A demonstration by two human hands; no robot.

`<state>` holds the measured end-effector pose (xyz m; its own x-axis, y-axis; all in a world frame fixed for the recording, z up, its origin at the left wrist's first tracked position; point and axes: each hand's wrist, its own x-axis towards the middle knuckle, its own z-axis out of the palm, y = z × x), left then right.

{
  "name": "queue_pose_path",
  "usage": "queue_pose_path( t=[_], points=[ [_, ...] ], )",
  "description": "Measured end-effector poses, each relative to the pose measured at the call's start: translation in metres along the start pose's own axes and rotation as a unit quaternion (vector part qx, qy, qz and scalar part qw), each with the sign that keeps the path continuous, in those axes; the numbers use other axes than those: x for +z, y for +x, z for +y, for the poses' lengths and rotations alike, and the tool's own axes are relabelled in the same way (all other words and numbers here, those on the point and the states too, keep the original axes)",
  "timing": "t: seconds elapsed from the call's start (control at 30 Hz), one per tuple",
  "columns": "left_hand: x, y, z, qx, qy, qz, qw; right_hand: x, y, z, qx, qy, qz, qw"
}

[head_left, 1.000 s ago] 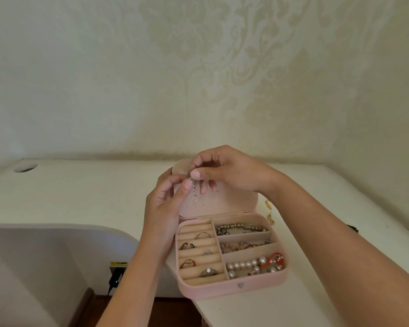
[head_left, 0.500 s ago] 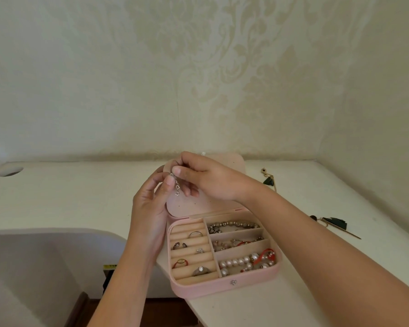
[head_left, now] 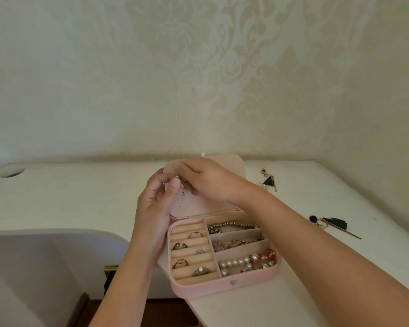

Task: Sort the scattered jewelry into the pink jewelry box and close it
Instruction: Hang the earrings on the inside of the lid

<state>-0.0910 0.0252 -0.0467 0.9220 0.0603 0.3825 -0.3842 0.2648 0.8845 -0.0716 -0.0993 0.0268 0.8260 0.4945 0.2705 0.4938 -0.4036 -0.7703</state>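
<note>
Silver earring (head_left: 182, 187) pinched between both hands, seemingly against the open lid (head_left: 222, 161)

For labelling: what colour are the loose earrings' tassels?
Dark green tassels, clearest in the head view.

A pink jewelry box (head_left: 222, 288) is set open near the front edge of a white desk (head_left: 80, 197), its lid (head_left: 191, 207) stood up at the back. A small silver earring (head_left: 182, 188) is held up in front of the lid — it is pinched at the top by the left hand (head_left: 155, 208) and the right hand (head_left: 210, 182). Rings (head_left: 200, 270) are tucked in the soft rolls on the left side. Beads (head_left: 234, 224) and pearls (head_left: 234, 263) are laid in the three spaces on the right. Two green tassel earrings (head_left: 334, 224) are left on the desk to the right.
</note>
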Motion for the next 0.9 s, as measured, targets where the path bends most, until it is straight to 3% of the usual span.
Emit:
queue_pose_path(
  t=[0.13,0.33,0.67,0.9],
  points=[
    [0.000,0.002,-0.002,0.032,0.031,-0.004,0.999,-0.005,0.000,0.005,0.024,0.122,-0.058,0.991],
    [-0.002,0.004,-0.004,0.021,0.026,-0.005,0.999,-0.013,-0.001,0.011,0.051,0.200,-0.114,0.972],
    [0.000,0.001,0.000,0.038,0.053,-0.016,0.998,-0.027,-0.003,0.018,0.077,0.272,-0.114,0.953],
    [0.000,0.000,0.002,0.032,0.043,-0.009,0.999,-0.025,0.000,0.014,0.099,0.256,-0.062,0.959]
  ],
)
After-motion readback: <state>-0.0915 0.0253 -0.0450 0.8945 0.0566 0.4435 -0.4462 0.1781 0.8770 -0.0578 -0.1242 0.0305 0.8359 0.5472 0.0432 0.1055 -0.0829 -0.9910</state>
